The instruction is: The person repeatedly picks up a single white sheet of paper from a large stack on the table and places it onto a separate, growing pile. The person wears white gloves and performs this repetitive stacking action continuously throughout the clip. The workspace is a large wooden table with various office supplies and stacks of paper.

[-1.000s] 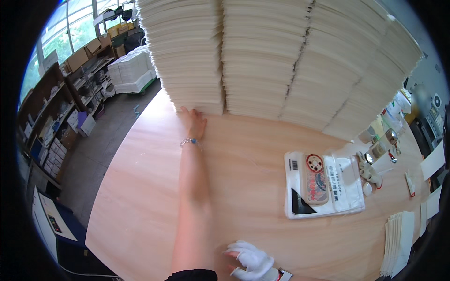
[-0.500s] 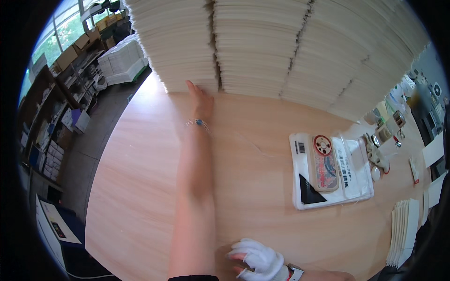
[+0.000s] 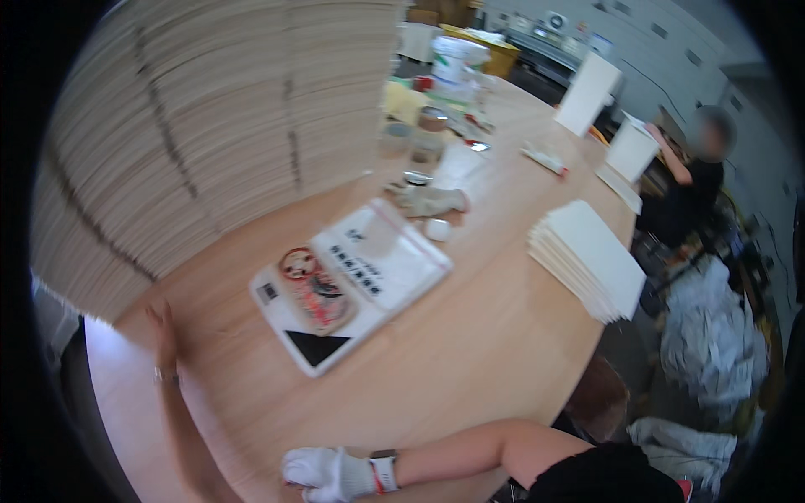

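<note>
From the left of my head, the wide fisheye looks down over my fingers point(image 3: 168, 324) and nearby surface point(image 3: 436, 360), reaching the far wall point(image 3: 671, 71) at upper right.

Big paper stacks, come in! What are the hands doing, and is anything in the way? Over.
Left hand open near paper stacks, contact unclear. Gloved right hand well apart. White package lying right of left hand, seemingly not blocking it.

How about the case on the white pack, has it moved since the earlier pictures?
No: against the white pack, the case lies where it did, beside the black corner; only the view has swung.
</note>
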`<state>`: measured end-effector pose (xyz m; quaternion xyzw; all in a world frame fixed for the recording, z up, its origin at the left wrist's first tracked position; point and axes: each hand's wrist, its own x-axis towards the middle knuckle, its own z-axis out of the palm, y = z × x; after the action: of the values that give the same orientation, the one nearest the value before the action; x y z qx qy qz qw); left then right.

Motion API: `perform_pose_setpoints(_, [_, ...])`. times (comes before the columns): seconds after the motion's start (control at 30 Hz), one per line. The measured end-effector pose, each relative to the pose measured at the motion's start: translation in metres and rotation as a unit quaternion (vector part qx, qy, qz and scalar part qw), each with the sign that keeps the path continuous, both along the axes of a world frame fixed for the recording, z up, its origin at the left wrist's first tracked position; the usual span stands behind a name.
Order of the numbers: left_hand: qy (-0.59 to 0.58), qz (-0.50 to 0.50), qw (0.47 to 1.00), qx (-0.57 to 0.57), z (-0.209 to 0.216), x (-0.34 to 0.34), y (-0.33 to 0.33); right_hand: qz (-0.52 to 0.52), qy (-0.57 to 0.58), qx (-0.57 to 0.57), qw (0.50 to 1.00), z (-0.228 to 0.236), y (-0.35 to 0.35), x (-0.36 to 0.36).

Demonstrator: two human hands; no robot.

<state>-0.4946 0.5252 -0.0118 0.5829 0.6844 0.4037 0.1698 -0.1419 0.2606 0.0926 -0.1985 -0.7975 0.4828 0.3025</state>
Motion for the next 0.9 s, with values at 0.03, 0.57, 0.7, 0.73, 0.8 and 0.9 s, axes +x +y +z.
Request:
perform_pose_setpoints(0.03, [0.063, -0.009, 0.998, 0.018, 0.008, 0.011, -0.034, 0.001, -0.003, -0.008, 1.000, 0.000, -0.004, -0.002])
perform_pose_setpoints(0.57, [0.042, -0.027, 0.998, -0.024, 0.127, 0.280, -0.378, -0.110, -0.079, -0.089, 0.987, -0.015, -0.001, 0.136])
perform_pose_setpoints(0.7, [0.053, -0.140, 0.987, 0.053, 0.156, 0.370, -0.308, -0.370, -0.161, -0.086, 0.911, 0.002, 0.046, 0.250])
perform_pose_setpoints(0.73, [0.064, -0.178, 0.980, 0.064, 0.160, 0.400, -0.285, -0.447, -0.125, -0.015, 0.886, -0.013, 0.060, 0.277])
perform_pose_setpoints(0.8, [0.084, -0.237, 0.962, 0.107, 0.139, 0.437, -0.226, -0.516, -0.078, 0.045, 0.852, -0.015, 0.084, 0.305])
perform_pose_setpoints(0.9, [0.168, -0.262, 0.941, 0.131, 0.123, 0.491, -0.147, -0.520, -0.086, 0.052, 0.848, 0.000, 0.105, 0.326])
